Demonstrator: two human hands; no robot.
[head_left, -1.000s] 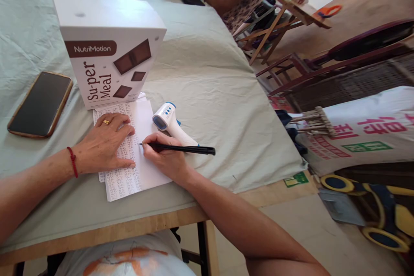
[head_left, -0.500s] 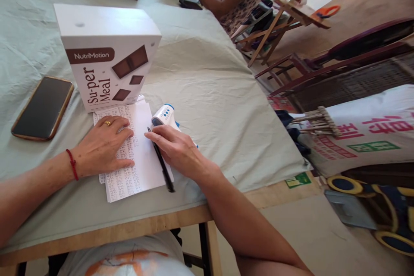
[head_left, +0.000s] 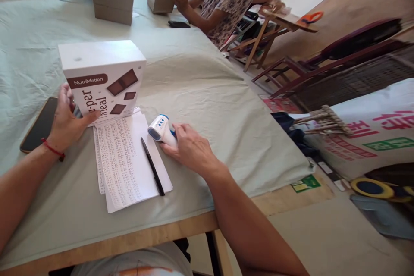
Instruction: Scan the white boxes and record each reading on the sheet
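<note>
Left hand (head_left: pixel 66 121), fingers half-open, grips the box (head_left: pixel 105 90) eleven o'clock from the papers (head_left: pixel 119 168), right hand (head_left: pixel 196 148) curls round the thermometer (head_left: pixel 158 127) at two; hasty box-lifting could drag the papers.

The white rectangular cardboard box (head_left: pixel 105 81) bears printed brown blocks and lettering; the pistol-shaped plastic thermometer (head_left: pixel 159 130) is white with blue trim, the slim plastic pen (head_left: pixel 152 166) black.

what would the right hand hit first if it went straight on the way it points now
The white thermometer gun, which the right hand seems to touch, though contact is hard to judge. Beyond it, roughly in line, stands the NutriMotion box.
</note>
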